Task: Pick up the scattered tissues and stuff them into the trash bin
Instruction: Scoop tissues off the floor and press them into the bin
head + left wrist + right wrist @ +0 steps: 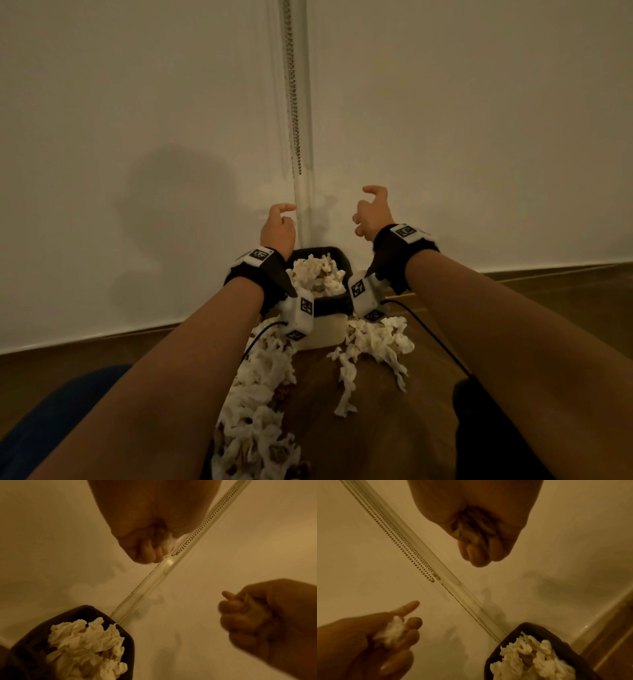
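Above the trash bin (331, 306), left hand (278, 229) curls around a small tissue wad (393, 630); right hand (371, 213) is curled, contents unclear. Bin is heaped with tissues (317, 274). More scattered tissues (375, 342) trail across the floor (548, 291) toward the person. Wristband markers unreadable.

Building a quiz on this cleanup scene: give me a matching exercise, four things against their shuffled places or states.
1 trash bin
2 left hand
3 scattered tissues
4 bead chain

A lying on the floor
B hanging down the wall
C heaped full
D holding a small wad

Pairs: 1-C, 2-D, 3-A, 4-B
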Demonstrator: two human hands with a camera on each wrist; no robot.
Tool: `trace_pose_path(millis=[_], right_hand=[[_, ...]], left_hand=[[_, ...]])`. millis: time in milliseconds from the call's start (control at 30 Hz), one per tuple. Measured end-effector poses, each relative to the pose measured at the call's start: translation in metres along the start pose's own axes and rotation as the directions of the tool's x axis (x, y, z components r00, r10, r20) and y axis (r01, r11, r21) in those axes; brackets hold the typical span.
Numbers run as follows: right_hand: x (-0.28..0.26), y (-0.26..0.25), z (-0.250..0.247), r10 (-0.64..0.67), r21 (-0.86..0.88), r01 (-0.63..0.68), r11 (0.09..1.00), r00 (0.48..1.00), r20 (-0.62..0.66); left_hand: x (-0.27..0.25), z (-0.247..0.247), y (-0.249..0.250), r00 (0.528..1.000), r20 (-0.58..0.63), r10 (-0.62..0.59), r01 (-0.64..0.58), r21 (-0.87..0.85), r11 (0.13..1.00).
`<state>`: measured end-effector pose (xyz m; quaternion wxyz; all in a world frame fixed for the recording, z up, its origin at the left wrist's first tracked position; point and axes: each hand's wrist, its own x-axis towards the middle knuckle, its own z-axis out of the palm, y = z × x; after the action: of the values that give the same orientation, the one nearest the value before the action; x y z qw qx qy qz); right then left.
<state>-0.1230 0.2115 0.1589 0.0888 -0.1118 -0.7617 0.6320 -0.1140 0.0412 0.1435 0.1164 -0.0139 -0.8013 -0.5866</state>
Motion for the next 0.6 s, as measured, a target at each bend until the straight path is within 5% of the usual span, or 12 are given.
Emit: trace_pose_path(millis=[133, 267, 433, 533, 600], right_hand=[[-0.001, 0.006, -0.002, 0.06, -0.055, -0.055, 0.997, 0.994, 0.093], [-0.003, 0.016, 0.004, 0.164, 0.13, -0.175, 0.976, 0.983, 0.087], [0.004, 0.033, 0.017, 0.003, 0.027, -0.001, 1.0, 0.996, -0.086], [0.014, 0.045, 0.019, -0.003, -0.1, -0.016, 0.995, 0.982, -0.187], [0.02, 0.055, 0.022, 0.003, -0.15, -0.035, 0.988, 0.979, -0.206]], left_hand=[[0.005, 0.002, -0.008, 0.988, 0.108, -0.108, 0.125, -0.155, 0.98], [0.009, 0.009, -0.021, 0.968, 0.11, -0.224, 0.247, -0.305, 0.92], [0.008, 0.021, -0.052, 0.968, 0.117, -0.222, 0.242, -0.191, 0.951], [0.014, 0.024, -0.071, 0.979, 0.041, -0.198, 0.2, -0.049, 0.979], [0.017, 0.025, -0.083, 0.953, 0.066, -0.296, 0.294, 0.032, 0.955]])
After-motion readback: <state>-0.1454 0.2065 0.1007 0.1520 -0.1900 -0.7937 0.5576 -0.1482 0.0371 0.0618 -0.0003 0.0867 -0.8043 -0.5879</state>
